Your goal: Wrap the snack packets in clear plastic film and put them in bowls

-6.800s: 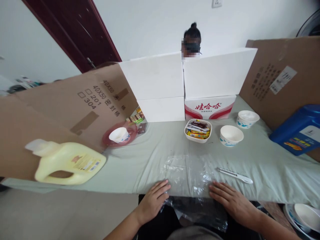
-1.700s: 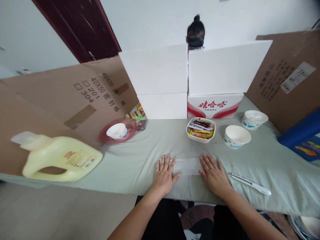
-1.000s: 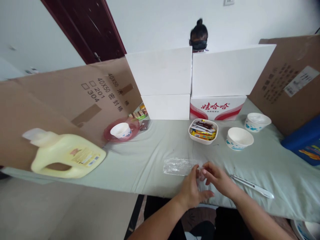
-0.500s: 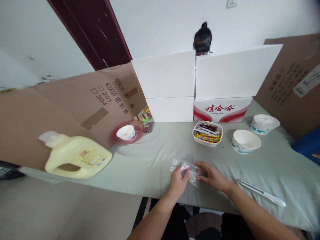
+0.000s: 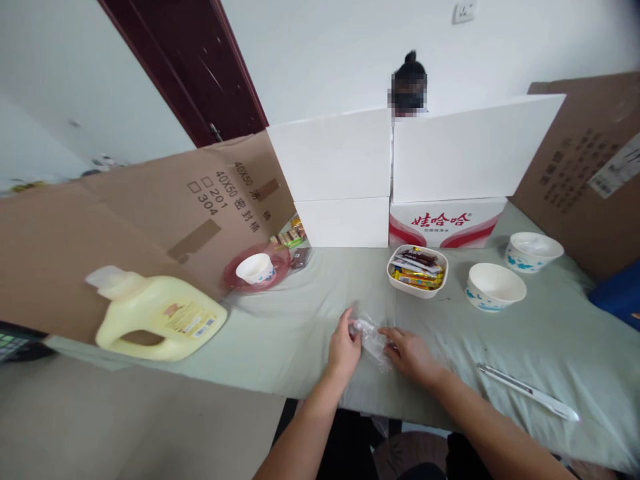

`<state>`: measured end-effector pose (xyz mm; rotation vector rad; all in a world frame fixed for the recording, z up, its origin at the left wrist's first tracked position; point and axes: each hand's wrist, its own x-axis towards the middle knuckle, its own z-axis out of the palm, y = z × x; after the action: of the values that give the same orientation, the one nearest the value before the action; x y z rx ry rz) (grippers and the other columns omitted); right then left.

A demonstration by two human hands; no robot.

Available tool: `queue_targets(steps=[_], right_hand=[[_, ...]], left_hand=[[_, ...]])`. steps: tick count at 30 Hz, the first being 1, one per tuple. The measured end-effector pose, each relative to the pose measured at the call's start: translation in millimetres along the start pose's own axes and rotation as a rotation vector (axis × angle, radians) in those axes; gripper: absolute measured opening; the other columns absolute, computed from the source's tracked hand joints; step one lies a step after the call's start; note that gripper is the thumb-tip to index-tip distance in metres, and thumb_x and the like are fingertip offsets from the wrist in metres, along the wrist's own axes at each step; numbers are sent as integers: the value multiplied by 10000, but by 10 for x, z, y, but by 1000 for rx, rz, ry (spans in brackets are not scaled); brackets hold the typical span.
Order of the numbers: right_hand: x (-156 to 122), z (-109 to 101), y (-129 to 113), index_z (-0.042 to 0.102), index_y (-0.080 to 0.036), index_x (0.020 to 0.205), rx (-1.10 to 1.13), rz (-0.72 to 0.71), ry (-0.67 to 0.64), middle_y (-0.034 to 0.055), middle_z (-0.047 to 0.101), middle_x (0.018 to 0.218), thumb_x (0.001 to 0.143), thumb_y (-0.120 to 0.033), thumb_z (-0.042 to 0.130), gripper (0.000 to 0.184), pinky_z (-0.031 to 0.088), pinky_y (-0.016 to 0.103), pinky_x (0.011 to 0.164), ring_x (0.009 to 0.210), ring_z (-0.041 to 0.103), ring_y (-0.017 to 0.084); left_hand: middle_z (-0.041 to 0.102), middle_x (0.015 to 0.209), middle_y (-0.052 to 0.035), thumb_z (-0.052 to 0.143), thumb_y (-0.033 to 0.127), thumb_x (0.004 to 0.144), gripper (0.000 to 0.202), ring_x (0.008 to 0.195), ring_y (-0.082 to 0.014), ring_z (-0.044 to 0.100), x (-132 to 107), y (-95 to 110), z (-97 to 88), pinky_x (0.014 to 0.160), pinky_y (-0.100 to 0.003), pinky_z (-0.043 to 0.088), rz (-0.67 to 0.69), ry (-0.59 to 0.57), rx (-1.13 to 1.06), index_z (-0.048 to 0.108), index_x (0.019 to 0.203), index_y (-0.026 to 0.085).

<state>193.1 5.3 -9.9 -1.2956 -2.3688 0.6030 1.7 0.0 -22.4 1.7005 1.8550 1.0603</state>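
Observation:
A crumpled clear plastic bag (image 5: pixel 373 339) lies low over the cloth-covered table in front of me. My left hand (image 5: pixel 345 347) grips its left end, with the thumb and fingers closed around it. On the other side, my right hand (image 5: pixel 407 350) has its fingers bent and closed on the bag's right edge. A whitish part shows near my left fingertips, but what it is I cannot make out. Beyond my hands stands a white square bowl (image 5: pixel 417 291) of wrapped snack sticks (image 5: pixel 419 270). To the right of my right hand lies a white utility knife (image 5: pixel 527 392).
Two paper bowls (image 5: pixel 495 288) stand on the right. At left are a yellow detergent jug (image 5: pixel 163 320) and a pink plate (image 5: pixel 234 277) bearing a paper cup (image 5: pixel 255 269). White boxes (image 5: pixel 340 223) and brown cardboard (image 5: pixel 125 227) wall the table; a person's head shows behind.
My left hand has shifted slightly left and up along the bag. The bag is stretched out more between my hands, and my right hand has turned flatter over its right edge.

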Motion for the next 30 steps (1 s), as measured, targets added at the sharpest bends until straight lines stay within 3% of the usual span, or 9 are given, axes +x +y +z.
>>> queue_targets(steps=[5, 9, 11, 15, 19, 23, 26, 28, 30], right_hand=[[-1, 27, -48, 540, -207, 1267, -139, -16, -20, 67, 654, 1131, 871, -149, 446, 411, 461, 314, 862, 970, 632, 195], [-28, 9, -105, 531, -191, 1266, -154, 10, -39, 83, 648, 1132, 869, -141, 442, 410, 460, 315, 839, 955, 640, 206], [-74, -2, -119, 504, -184, 1290, -126, 91, -40, 98, 642, 1144, 867, -144, 441, 430, 470, 301, 787, 912, 655, 202], [-226, -26, -85, 481, -188, 1291, 17, 274, -3, 87, 676, 1071, 863, -178, 447, 429, 478, 287, 753, 915, 665, 199], [-404, -115, -3, 518, -173, 1243, 56, 321, 46, 95, 683, 1010, 859, -182, 437, 393, 493, 321, 782, 921, 662, 214], [-562, -279, 53, 553, -193, 1228, -6, 57, 150, 144, 579, 1259, 903, -365, 478, 375, 443, 408, 957, 1177, 544, 259], [-640, -360, 82, 514, -206, 1313, -47, -223, -23, 133, 493, 1393, 773, -539, 644, 647, 322, 493, 1079, 1362, 335, 318], [-673, -361, 99, 511, -196, 1325, -85, -247, -117, 122, 494, 1403, 731, -505, 697, 695, 291, 516, 1094, 1378, 303, 331], [-699, -332, 104, 555, -200, 1280, -116, -193, -133, 101, 542, 1360, 761, -368, 687, 561, 302, 496, 1088, 1346, 359, 310]], left_hand=[[552, 1176, -139, 526, 80, 807, 369, 1118, -284, 538, -117, 133, -17, 941, -477, 458, 252, 181, 299, 561, 1162, 172], [614, 963, -79, 534, 160, 857, 115, 973, -249, 565, -344, 358, -49, 907, -449, 479, 497, -120, 297, 613, 935, 187], [618, 973, -72, 633, 256, 817, 158, 978, -262, 558, -454, 437, -54, 902, -457, 488, 509, -275, 265, 604, 954, 184], [585, 1131, -115, 795, 395, 651, 524, 1084, -328, 527, -620, 438, -38, 937, -530, 469, 504, -359, 234, 586, 1078, 174], [619, 1123, -93, 607, 175, 826, 178, 1188, -285, 509, -688, 360, -25, 1003, -480, 448, 626, -388, 190, 629, 1001, 202], [660, 1061, -85, 462, 103, 882, 214, 1187, -245, 536, -680, 346, -74, 1016, -447, 446, 654, -367, 110, 630, 975, 197], [664, 1032, -77, 505, 109, 851, 187, 1194, -243, 533, -668, 350, -127, 1036, -450, 427, 628, -411, 75, 611, 976, 200], [652, 1068, -82, 603, 168, 816, 198, 1193, -263, 527, -669, 346, -142, 1036, -470, 420, 599, -439, 81, 592, 1011, 201], [629, 1126, -99, 717, 247, 751, 346, 1193, -290, 518, -676, 339, -133, 1023, -491, 424, 579, -452, 101, 572, 1062, 201]])
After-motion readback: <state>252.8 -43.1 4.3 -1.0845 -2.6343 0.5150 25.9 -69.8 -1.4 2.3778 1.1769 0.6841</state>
